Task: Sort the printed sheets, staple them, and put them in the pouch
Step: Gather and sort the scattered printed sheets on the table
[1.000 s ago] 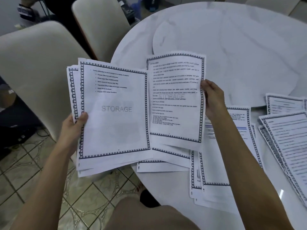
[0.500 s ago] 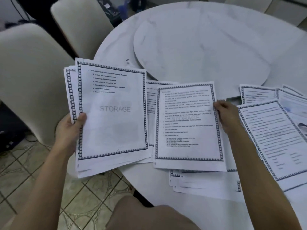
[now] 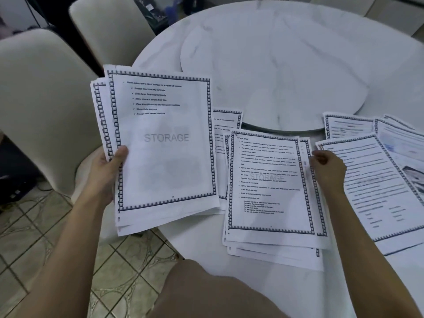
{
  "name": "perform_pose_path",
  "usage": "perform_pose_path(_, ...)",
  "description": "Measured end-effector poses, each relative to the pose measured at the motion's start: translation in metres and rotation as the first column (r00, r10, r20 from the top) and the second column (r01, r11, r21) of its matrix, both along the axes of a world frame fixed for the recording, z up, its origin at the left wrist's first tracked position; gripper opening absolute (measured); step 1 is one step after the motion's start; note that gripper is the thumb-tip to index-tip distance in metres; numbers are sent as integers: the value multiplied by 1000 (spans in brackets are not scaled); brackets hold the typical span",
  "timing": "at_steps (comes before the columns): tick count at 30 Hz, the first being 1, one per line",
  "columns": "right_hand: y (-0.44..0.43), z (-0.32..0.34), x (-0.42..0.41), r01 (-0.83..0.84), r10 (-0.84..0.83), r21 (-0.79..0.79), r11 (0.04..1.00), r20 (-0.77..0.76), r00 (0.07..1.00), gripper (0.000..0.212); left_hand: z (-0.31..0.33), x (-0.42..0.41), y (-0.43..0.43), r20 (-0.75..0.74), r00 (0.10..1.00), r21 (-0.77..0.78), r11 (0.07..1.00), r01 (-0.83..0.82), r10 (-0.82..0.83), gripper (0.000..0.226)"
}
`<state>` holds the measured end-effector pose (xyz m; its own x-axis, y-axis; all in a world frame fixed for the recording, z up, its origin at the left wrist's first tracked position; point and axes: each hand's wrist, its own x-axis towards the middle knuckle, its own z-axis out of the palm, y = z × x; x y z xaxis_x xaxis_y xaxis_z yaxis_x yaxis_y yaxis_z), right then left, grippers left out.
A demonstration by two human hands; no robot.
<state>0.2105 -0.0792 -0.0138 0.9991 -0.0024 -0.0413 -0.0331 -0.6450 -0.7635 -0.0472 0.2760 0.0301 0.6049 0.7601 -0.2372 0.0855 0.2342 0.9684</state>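
Observation:
My left hand (image 3: pixel 107 166) grips a stack of bordered printed sheets (image 3: pixel 165 157) by its left edge, thumb on top, and holds it up over the table's near left rim. The top page reads STORAGE. A single text-filled sheet (image 3: pixel 266 180) lies flat on a pile of sheets (image 3: pixel 275 251) on the table. My right hand (image 3: pixel 328 168) is at that sheet's right edge, fingers curled and pinching it. No stapler or pouch is in view.
The round white marble table (image 3: pixel 378 65) carries a raised turntable disc (image 3: pixel 275 76) at its centre. More sheets (image 3: pixel 378 191) are fanned out at the right. Two cream chairs (image 3: pixel 41 99) (image 3: pixel 110 26) stand at the left over a tiled floor.
My right hand carried the single sheet down and to the right and laid it on the pile. My left hand kept its stack still.

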Motion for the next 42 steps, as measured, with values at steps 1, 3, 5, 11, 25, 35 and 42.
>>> perform_pose_path(1, 5, 3, -2, -45, 46, 52, 998, -9, 999, 25, 0, 1, 0, 8, 1000, -7, 1000, 6, -6, 14)
perform_pose_path(3, 19, 11, -9, -171, 189, 200, 965, -76, 979, 30, 0, 2, -2, 29, 999, -18, 1000, 18, -17, 14)
perform_pose_path(5, 38, 19, -21, -272, 338, 333, 903, -161, 927, 33, -1, 3, -4, 43, 999, -29, 999, 33, -32, 17)
perform_pose_path(11, 96, 36, -62, -513, 700, 557, 653, -186, 689, 23, 1, 11, -6, 42, 996, -46, 995, 85, -83, 36)
perform_pose_path(25, 108, 35, -67, -415, 598, 575, 706, -170, 783, 10, -12, 34, -15, 26, 981, -73, 978, 193, -192, 18)
perform_pose_path(35, 19, 13, -38, -70, 165, 406, 911, -206, 964, 7, -14, 43, -30, -84, 958, -30, 961, 274, -276, 19)
perform_pose_path(42, -38, -19, -36, 25, -3, 134, 991, -162, 987, 15, -15, 39, -28, -97, 961, -33, 966, 257, -259, 19)
